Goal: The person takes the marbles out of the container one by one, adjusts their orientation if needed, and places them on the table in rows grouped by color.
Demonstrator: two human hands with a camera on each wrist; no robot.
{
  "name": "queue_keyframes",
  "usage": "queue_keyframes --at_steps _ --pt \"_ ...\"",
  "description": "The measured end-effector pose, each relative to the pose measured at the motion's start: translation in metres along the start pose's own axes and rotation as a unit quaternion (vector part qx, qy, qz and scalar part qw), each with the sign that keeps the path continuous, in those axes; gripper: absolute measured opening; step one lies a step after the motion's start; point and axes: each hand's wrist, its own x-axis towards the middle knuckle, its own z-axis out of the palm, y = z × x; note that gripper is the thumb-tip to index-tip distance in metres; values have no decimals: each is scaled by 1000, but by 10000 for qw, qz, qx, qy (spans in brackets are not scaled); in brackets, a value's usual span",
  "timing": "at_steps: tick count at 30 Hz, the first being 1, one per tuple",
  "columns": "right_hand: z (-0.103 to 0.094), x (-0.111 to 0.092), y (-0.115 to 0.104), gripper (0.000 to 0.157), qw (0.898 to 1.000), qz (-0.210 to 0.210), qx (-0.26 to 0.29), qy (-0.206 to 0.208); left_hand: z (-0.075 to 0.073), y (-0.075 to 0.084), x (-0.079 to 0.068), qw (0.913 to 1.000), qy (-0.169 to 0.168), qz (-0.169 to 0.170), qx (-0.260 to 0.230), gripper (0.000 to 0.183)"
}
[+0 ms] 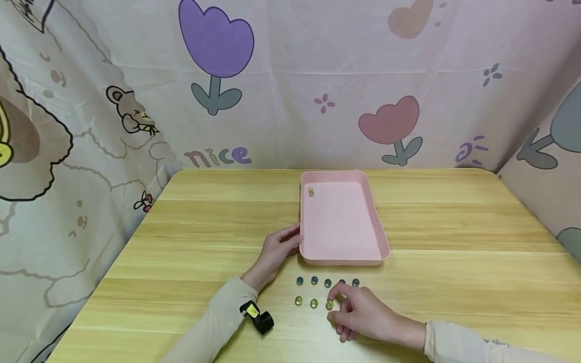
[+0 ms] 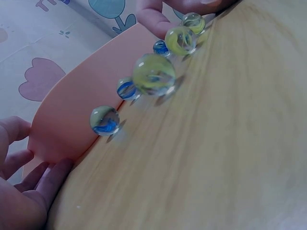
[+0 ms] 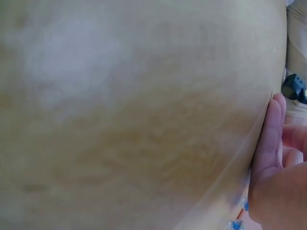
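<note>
A pink tray (image 1: 345,252) lies in the middle of the wooden table, with one yellow marble (image 1: 310,191) in its far left corner. In front of it sit a row of blue marbles (image 1: 314,280) and a row of yellow marbles (image 1: 298,301). My left hand (image 1: 279,248) rests its straight fingers (image 2: 45,179) against the tray's near left wall (image 2: 81,110). My right hand (image 1: 358,312) pinches the rightmost yellow marble (image 1: 329,304) between thumb and forefinger and partly hides one blue marble. The left wrist view shows the marbles (image 2: 153,74) up close. In the right wrist view only my fingers (image 3: 268,143) and blurred table show.
The wooden table (image 1: 454,227) is closed in at the back and sides by a patterned cloth (image 1: 317,75). A black wrist camera (image 1: 258,316) sits on my left sleeve.
</note>
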Motion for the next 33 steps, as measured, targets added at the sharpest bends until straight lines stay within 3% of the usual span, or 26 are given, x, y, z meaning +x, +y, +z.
queue_keyframes --at_steps 27,33 --pt "-10 -18 2 30 9998 65 -34 196 1 2 -1 9999 -13 106 -33 44" --pt "-16 -21 -2 30 9997 221 19 58 0 0 0 10000 -22 89 -33 43"
